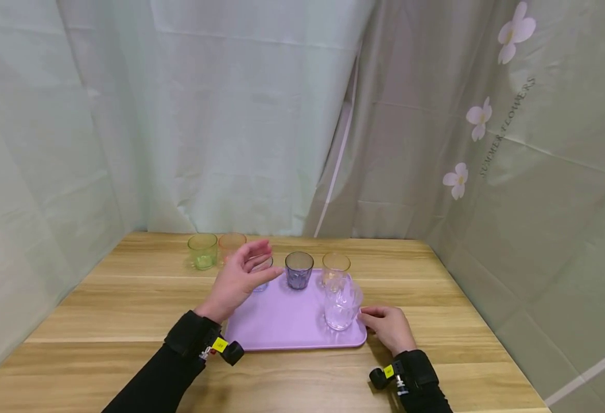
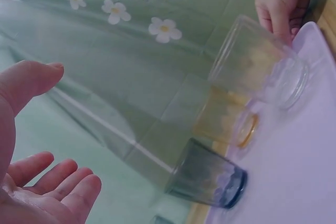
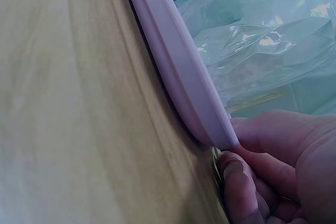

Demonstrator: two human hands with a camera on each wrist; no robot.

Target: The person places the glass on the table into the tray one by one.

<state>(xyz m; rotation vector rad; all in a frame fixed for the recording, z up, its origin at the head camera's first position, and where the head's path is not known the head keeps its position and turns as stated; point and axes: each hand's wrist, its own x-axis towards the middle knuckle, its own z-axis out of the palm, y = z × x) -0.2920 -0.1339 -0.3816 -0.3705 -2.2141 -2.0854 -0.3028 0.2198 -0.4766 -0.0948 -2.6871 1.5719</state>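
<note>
A lilac tray lies on the wooden table. My right hand pinches its right edge, with thumb above and curled fingers below in the right wrist view. Beside that hand, a clear patterned glass stands on the tray. My left hand is raised over the tray's left side, holding nothing, its thumb and fingers spread apart. Partly hidden behind it is a bluish glass. A dark grey glass stands at the tray's back, with an amber glass to its right, partly behind the clear one.
A green glass and a pinkish-orange glass stand side by side on the table, beyond the tray's back left corner. Pale curtains hang along the back and both sides of the table.
</note>
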